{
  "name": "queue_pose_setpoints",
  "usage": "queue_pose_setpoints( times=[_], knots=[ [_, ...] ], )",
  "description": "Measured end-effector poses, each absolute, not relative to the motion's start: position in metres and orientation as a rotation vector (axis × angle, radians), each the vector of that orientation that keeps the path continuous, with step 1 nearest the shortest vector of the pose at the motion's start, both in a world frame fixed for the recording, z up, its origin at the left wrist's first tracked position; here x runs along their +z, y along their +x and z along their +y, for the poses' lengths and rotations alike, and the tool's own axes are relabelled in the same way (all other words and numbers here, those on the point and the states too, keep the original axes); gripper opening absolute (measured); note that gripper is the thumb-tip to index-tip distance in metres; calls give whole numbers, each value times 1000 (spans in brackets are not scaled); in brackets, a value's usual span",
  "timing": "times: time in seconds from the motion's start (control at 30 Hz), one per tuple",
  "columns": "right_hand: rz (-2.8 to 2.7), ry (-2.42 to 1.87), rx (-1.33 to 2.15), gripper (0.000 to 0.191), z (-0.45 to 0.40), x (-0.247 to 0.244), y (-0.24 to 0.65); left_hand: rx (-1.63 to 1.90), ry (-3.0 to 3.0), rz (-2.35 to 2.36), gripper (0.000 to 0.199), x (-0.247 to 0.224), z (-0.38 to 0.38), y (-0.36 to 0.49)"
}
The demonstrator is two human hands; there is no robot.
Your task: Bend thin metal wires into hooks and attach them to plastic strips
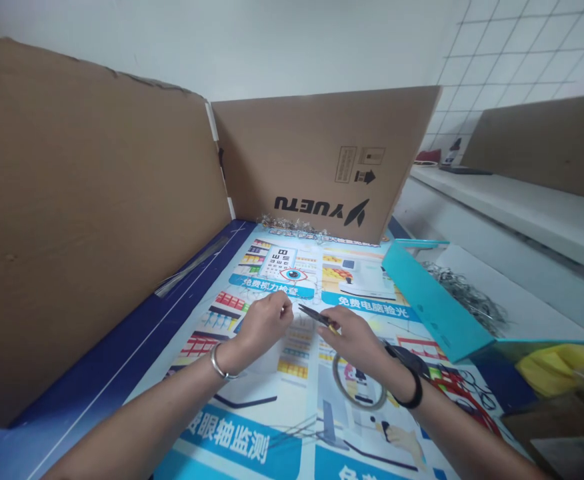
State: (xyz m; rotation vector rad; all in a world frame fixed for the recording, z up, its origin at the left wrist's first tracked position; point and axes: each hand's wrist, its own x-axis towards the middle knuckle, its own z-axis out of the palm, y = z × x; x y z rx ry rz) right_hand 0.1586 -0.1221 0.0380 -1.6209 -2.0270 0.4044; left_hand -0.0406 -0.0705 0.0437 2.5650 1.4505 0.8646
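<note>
My left hand (267, 323) is closed in a pinch above the printed sheet, its fingertips pressed together. What lies between them is too thin to make out; faint wire-like lines show close by. My right hand (352, 337) is wrapped round a pair of long-nose pliers (313, 313) with dark jaws and a bit of yellow handle. The jaws point left at my left fingertips, a short gap away. Below my right wrist lies a grey wire coil (339, 380). Several loose thin wires (292, 430) rest on the sheet nearer to me.
Cardboard panels (317, 153) stand at the back and left. Tangled wire pieces (292, 223) lie along the back panel's foot. At right, a teal box (437, 313) holds a heap of wire pieces (467, 297). Red and black cords (465, 393) and a yellow cloth-like thing (562, 367) lie nearer.
</note>
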Motion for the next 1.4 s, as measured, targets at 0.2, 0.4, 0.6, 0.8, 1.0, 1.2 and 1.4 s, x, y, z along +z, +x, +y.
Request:
queue_pose_setpoints(
  times=[0.2, 0.4, 0.6, 0.8, 1.0, 1.2, 1.4],
  knots=[
    [-2024, -1651, 404, 16, -124, 39, 159, 927, 2348, 1340, 9, 42, -75, -36],
    [-2042, -1658, 424, 14, -124, 36, 157, 1043, 2298, 1223, 8, 34, -81, -33],
    [-2027, -1592, 507, 13, -124, 36, 160, 1099, 2297, 1165, 9, 31, -81, -33],
    [-2033, -1567, 546, 14, -122, 39, 166, 1051, 2359, 1162, 10, 30, -78, -36],
    [-2052, -1584, 565, 16, -123, 39, 165, 1034, 2447, 1056, 14, 26, -81, -35],
    [-2081, -1599, 525, 16, -122, 39, 166, 1052, 2449, 987, 14, 28, -82, -35],
    [-2058, -1635, 437, 20, -118, 39, 176, 934, 2389, 1053, 22, 31, -84, -36]
  ],
)
